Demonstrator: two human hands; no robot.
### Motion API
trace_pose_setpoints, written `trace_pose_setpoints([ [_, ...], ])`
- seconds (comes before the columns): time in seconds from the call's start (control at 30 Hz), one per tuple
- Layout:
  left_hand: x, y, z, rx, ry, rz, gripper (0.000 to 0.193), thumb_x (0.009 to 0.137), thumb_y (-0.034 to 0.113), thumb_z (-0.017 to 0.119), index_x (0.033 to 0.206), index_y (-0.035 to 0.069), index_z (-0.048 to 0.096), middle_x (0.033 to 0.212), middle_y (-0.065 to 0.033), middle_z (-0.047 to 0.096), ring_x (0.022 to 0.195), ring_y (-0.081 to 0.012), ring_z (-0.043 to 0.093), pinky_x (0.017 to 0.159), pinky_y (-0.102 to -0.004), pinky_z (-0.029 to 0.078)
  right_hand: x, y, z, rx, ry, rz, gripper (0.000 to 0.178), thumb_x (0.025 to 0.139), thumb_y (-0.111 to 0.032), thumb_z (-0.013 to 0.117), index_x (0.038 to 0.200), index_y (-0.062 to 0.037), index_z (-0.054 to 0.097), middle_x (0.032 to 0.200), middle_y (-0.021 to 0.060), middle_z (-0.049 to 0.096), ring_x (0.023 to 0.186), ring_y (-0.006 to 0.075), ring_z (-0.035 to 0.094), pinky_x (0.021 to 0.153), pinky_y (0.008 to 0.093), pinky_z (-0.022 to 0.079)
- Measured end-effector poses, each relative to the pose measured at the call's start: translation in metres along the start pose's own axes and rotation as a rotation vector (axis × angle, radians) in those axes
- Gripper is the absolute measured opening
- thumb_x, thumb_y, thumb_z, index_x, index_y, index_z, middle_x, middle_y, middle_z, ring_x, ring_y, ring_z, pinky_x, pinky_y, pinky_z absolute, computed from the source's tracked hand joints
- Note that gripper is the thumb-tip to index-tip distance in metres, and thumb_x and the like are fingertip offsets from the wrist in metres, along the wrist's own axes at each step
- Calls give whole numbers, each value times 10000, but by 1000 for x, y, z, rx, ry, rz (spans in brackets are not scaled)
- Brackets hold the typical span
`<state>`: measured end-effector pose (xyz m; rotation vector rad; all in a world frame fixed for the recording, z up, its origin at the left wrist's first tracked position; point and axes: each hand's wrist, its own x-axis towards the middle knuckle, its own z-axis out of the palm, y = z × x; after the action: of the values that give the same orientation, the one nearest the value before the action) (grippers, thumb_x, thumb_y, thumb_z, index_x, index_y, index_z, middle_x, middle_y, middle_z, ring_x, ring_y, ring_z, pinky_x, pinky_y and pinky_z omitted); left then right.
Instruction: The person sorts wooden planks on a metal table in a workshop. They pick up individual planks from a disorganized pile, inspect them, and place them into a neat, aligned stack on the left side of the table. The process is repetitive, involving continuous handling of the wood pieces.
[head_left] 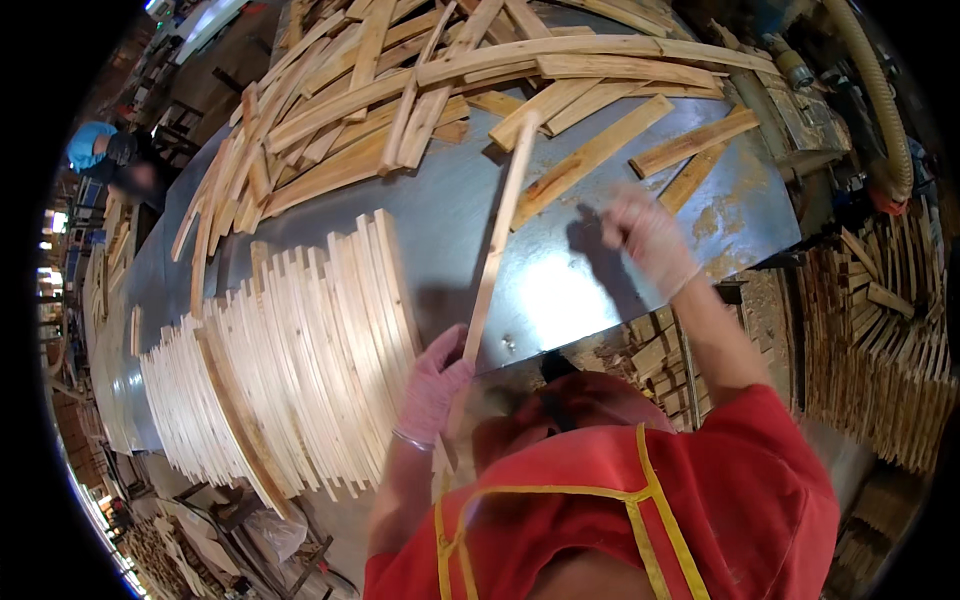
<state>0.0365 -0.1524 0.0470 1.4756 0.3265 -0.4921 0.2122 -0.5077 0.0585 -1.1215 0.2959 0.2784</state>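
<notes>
So the thing that's mattering here is the angle on that one pale slat (497, 245). The left hand (437, 388) is gripping it close to its near end, fingers bending snugly round the wood, and the slat is sticking out well past the fingers. Its long axis is running away from the person across the tabletop (450, 225), with the far end leaning a bit right and pointing up toward the rough pile of boards (390, 90). Can't tell if that far tip is touching anything or just hanging over.

The row of pale slats (335, 350) is sitting just left of the left hand, and its nearest pieces are leaning the other way at the far end, so the held slat and the row are making a V that's widening away from the body. The left hand is clearly the nearer one to both.

The right hand (650, 240) is hovering off to the right, well apart from the slat, near a loose brown board (695, 143). Its fingers are curling a bit and nothing's showing in it, but it's blurring, so I'm not able to say how far they're spreading.
</notes>
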Motion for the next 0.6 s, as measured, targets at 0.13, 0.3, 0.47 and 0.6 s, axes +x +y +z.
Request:
trace_pose_setpoints([
  [0.13,-53,-35,31,-116,42,-105,590,1025,141,706,1572,-2,537,1396,-80,688,1219,-162,624,1052,-315,514,-73,96,48,-205,-332,388,791,1002,-329,738,1596,67,398,1114,106,663,1028,150,638,912,315,566],
  [0.3,-75,-126,17,1053,296,144,655,949,251,728,1534,15,551,1448,-184,648,1265,-348,649,1118,-466,497,-74,169,137,-947,-558,300,929,945,-399,709,1601,115,299,1291,345,694,1193,446,701,1029,459,536],
  [0.47,-68,-69,14,1222,449,234,801,847,292,821,1544,41,516,1564,-209,512,1432,-441,470,1194,-575,376,-37,182,183,-1083,-818,165,722,915,-301,677,1518,35,465,1259,342,701,1168,442,706,1046,479,536],
  [0.6,-70,-75,10,1205,462,285,813,830,298,835,1538,53,520,1571,-204,496,1441,-445,452,1185,-574,381,39,111,140,-1623,-609,-342,400,906,-233,643,1272,-75,670,1186,236,743,1132,392,707,1003,521,529],
])
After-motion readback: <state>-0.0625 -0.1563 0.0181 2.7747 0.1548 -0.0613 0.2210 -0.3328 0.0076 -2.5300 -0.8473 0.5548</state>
